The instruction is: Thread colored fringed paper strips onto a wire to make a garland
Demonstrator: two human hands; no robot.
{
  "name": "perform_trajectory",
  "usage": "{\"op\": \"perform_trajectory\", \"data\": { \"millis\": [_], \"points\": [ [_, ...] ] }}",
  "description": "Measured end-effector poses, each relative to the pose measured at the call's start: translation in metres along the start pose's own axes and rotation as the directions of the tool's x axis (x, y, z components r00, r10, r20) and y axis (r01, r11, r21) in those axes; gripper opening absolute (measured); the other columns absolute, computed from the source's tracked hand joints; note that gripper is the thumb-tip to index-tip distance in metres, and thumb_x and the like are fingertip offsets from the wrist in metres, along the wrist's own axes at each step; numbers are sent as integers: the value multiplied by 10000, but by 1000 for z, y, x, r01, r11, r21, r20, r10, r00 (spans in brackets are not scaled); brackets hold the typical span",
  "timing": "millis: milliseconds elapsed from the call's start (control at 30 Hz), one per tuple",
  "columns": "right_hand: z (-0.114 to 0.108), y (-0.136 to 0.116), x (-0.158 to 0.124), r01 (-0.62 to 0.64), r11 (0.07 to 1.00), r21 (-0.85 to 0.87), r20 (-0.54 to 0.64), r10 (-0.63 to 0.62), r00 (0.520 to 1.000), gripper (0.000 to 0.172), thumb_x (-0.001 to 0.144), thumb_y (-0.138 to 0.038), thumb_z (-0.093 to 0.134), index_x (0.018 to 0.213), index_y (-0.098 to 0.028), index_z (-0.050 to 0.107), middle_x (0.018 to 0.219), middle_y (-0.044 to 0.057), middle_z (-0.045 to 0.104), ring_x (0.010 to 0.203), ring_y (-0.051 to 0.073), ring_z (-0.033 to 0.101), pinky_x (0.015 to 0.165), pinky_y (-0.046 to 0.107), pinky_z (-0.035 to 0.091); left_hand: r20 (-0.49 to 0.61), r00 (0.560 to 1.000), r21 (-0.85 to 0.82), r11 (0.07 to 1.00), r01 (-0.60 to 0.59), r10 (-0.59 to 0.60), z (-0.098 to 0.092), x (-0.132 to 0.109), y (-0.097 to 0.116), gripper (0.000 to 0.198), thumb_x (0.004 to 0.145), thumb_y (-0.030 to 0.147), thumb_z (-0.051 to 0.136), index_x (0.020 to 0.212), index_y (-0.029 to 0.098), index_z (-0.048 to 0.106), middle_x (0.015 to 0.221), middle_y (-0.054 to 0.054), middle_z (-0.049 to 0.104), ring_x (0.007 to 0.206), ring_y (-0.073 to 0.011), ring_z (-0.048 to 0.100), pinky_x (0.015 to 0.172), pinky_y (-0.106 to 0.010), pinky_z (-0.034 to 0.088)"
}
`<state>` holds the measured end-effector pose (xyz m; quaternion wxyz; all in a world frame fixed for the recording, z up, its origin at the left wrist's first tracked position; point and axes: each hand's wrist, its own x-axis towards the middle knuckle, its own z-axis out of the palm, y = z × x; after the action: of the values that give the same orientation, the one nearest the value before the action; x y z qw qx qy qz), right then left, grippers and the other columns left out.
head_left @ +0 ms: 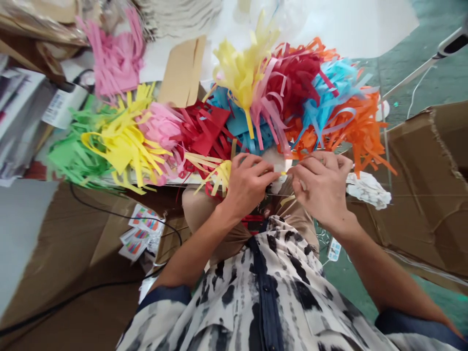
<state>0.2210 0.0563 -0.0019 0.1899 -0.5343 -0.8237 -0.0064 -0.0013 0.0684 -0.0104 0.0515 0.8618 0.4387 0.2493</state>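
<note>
Above my lap, my left hand [250,180] is closed, its thumb and fingers pinched together. Pale yellow fringed paper [219,174] sticks out from under its outer side, the strips pointing left. My right hand [323,183] faces it with curled fingers, thumb and forefinger pinching. Between the two sets of fingertips shows a small yellow bit of paper [283,173]; how it joins the fringe is hidden by the left hand. Just beyond the hands lie a blue paper tassel [252,131], a red tassel [208,129] and an orange tassel [360,126].
Green [78,151], bright yellow [127,141] and pink fringed paper [117,58] lie to the left. A folded brown card [183,73] stands behind. Cardboard boxes [427,195] flank the right side. A black cable [124,214] hangs at lower left, near printed cards [141,231].
</note>
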Motion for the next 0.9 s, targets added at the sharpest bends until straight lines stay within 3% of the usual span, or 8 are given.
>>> {"op": "perform_trajectory", "data": {
  "millis": [100, 233, 367, 467, 567, 667, 900],
  "points": [
    [-4, 13, -7, -35, 999, -1, -38, 35, 999, 167, 983, -212, 601, 899, -248, 740, 985, 32, 801, 1170, 311, 628, 985, 498, 268, -98, 995, 84, 996, -18, 26, -2, -14, -6, 259, 1056, 161, 604, 1047, 312, 815, 1053, 34, 835, 1068, -209, 660, 1173, -504, 360],
    [-12, 21, -12, -44, 998, -34, -38, 42, 998, 144, 954, -216, 617, 906, -257, 747, 968, 40, 797, 1174, 336, 615, 988, 519, 272, -145, 989, 157, 987, 22, 1, -12, -25, -11, 262, 1008, 123, 615, 1023, 299, 807, 1027, 43, 838, 1071, -229, 672, 1220, -561, 333],
    [-10, 2, -4, 50, 996, -71, -51, -54, 997, 186, 998, -192, 587, 1015, -269, 756, 1075, 38, 809, 1195, 304, 606, 1012, 506, 270, -72, 997, 185, 983, 18, -5, -16, -21, -6, 208, 944, 147, 618, 952, 263, 792, 1000, -5, 824, 1121, -278, 674, 1290, -636, 264],
    [-1, -10, 6, 129, 988, -83, -38, -133, 990, 185, 1057, -218, 582, 998, -272, 749, 1012, 21, 815, 1132, 270, 615, 991, 480, 275, -28, 999, 169, 985, 37, -33, -15, -14, -2, 162, 920, 182, 646, 928, 260, 787, 996, -25, 818, 1141, -305, 671, 1295, -668, 244],
    [7, -10, 12, 172, 973, -152, 12, -172, 985, 238, 1082, -216, 569, 888, -261, 700, 887, 0, 779, 1031, 238, 615, 938, 445, 291, -25, 1000, 156, 988, 21, -17, -12, -9, -3, 165, 987, 231, 648, 1040, 265, 801, 1019, -30, 821, 1101, -281, 679, 1263, -624, 316],
    [8, -8, 10, 198, 960, -196, 27, -197, 980, 261, 1106, -212, 530, 896, -261, 679, 875, -1, 764, 1004, 225, 602, 927, 430, 292, -14, 999, 187, 982, -28, 31, -7, -7, -5, 184, 1056, 278, 624, 1103, 289, 801, 998, -21, 815, 1014, -241, 681, 1157, -517, 439],
    [7, -16, 12, 191, 969, -156, 25, -189, 982, 245, 1076, -158, 561, 864, -227, 662, 842, 34, 728, 981, 232, 539, 910, 452, 263, 13, 990, 310, 941, -138, 141, 0, -4, -5, 208, 1063, 197, 597, 930, 211, 756, 921, -44, 763, 968, -230, 656, 1076, -423, 471]
  ]
}}
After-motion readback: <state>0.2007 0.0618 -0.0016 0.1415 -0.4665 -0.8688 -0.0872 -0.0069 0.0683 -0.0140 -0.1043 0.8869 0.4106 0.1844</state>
